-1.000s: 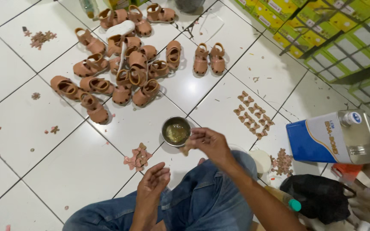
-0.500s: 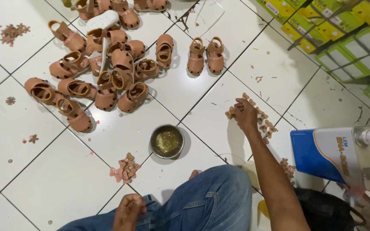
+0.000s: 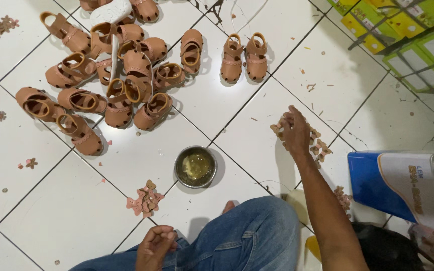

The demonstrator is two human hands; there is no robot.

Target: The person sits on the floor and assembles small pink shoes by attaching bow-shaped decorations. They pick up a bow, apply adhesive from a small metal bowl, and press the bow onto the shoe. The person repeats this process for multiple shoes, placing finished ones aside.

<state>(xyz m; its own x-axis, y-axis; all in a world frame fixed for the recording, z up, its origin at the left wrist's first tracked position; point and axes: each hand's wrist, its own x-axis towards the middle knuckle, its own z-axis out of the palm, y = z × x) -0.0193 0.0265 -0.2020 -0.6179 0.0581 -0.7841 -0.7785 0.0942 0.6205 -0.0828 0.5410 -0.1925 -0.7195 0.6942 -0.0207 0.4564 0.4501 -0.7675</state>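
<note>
My right hand [image 3: 294, 131] reaches out over a row of small pink flower-shaped pieces [image 3: 320, 147] on the white tiled floor, its fingers touching those at the left end of the row. My left hand [image 3: 155, 246] rests loosely curled on my knee in blue jeans, and I see nothing in it. A small round metal bowl [image 3: 195, 167] with yellowish glue stands between the two hands. A little heap of pink flower pieces [image 3: 145, 199] lies just left of the bowl.
A pile of small brown sandals [image 3: 107, 85] lies at the upper left, with a neat pair [image 3: 243, 56] beside it. A blue and white can [image 3: 411, 184] stands at the right edge. Green and yellow boxes [image 3: 409, 35] fill the top right corner.
My right hand left the bowl and moved out right to the row of flower pieces. My left hand sank back onto my knee. The view shifted toward the sandals.
</note>
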